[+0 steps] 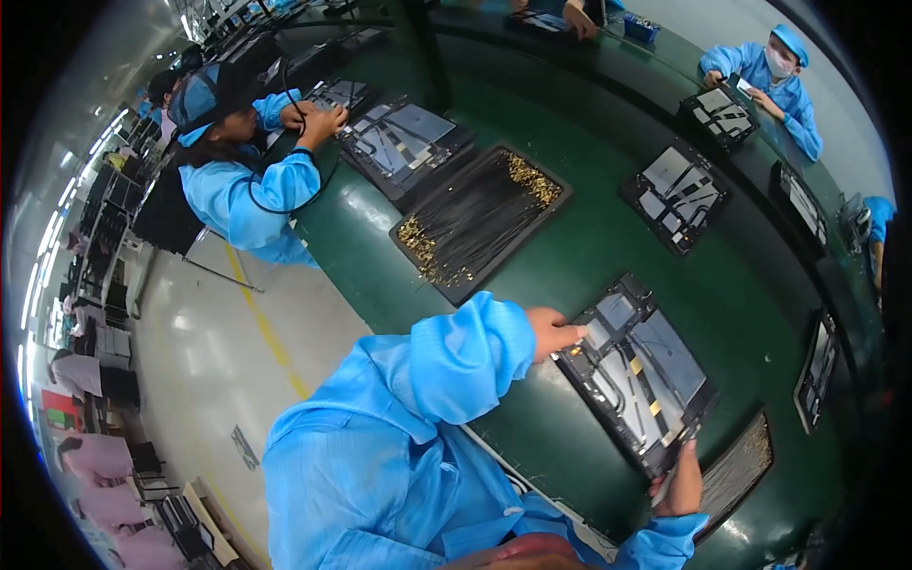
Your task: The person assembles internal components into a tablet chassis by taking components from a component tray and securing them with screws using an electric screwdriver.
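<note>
Gripping an opened dark device (pixel 638 372) with grey panels inside, you have your left hand (pixel 553 332) clasped on its upper-left end, thumb on top, and your right hand (pixel 680 483) grasping its lower-right end, over the green table (pixel 560 432); I cannot tell whether it touches the surface. Near your right hand lies a tray (pixel 736 504), while past your left sits another holding thin black cables (pixel 475 218) with gold tips. Farther off, a co-worker (pixel 233 204) in blue handles parts.

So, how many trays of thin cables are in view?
2: one black tray beyond the left hand, another tray beside the right hand. Others may be hidden.
</note>
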`<state>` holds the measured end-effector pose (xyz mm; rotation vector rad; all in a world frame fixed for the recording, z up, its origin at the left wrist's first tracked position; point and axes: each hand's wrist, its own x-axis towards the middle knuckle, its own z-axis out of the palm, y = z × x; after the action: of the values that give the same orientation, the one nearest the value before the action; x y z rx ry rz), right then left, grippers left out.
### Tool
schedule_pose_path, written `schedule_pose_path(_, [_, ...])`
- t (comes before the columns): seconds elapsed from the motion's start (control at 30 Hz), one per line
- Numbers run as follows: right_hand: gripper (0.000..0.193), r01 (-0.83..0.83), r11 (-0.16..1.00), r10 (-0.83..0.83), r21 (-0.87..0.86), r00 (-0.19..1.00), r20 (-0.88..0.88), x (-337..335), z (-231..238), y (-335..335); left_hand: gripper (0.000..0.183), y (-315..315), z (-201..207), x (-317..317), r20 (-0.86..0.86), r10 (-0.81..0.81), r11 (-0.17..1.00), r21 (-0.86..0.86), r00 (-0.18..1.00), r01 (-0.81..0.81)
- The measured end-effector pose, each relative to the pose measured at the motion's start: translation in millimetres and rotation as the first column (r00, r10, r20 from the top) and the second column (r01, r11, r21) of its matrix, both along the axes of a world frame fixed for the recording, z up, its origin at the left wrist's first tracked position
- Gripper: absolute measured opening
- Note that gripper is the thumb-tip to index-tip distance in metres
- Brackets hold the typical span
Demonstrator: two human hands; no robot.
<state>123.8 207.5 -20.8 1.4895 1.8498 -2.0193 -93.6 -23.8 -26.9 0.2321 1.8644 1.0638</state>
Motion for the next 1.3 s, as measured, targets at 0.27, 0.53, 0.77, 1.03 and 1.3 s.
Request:
schedule_pose_path(0.27, [0.036,-0.016,0.949,-0.049,-0.315,0.979,-0.197,-13,18,-22,0.041,1,-5,-15,0.243,0.271,0.942,0.13,0.931,-0.308])
schedule_pose_path(0.53, [0.025,0.298,0.952,-0.307,-0.076,0.903,-0.3,-60,58,29,0.046,53,-5,-16,0.327,0.409,0.83,0.254,0.852,-0.496])
schedule_pose_path(0.77, [0.053,0.808,0.589,-0.658,0.023,0.497,-0.566,-114,24,131,0.047,84,-9,-37,0.407,0.441,0.803,0.219,0.8,-0.555])
schedule_pose_path(1.03, [0.046,0.326,0.901,-0.397,-0.286,0.885,-0.242,-102,-15,-31,0.082,125,-24,-143,0.605,0.633,0.263,0.419,0.483,-0.869])
schedule_pose_path(1.3, [0.036,0.274,0.913,-0.363,-0.302,0.884,-0.293,-88,-19,-39,0.039,157,-21,-196,0.488,0.853,0.151,0.108,0.185,-0.983])
